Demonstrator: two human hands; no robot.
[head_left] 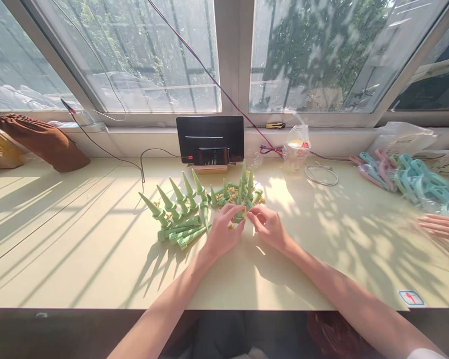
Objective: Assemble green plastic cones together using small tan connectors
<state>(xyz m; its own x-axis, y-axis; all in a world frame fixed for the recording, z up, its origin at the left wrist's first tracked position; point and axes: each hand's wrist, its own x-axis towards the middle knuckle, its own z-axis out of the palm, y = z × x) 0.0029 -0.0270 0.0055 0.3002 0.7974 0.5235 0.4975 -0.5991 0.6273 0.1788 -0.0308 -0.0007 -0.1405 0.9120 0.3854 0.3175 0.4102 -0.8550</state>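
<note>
My left hand point(225, 228) pinches a green plastic watering spike point(240, 213) low down, thumb and fingers around its base. Right beside it, my right hand point(269, 225) has its fingertips closed near the same spike; whatever they hold is too small to make out. Standing on the table to the left is a row of several green spikes point(177, 197), points up. In front of them lie green tapered tubes point(189, 237) on their sides. Small yellow pieces point(232, 192) are scattered behind my hands among more upright green spikes point(250, 182).
Behind the parts a black tablet point(209, 130) stands against the windowsill. At right lie pastel plastic clips point(411, 174), a coiled white cable point(322, 174) and another person's hand point(441, 225). A brown pouch point(45, 142) sits far left. A numbered sticker point(410, 298) marks the front edge.
</note>
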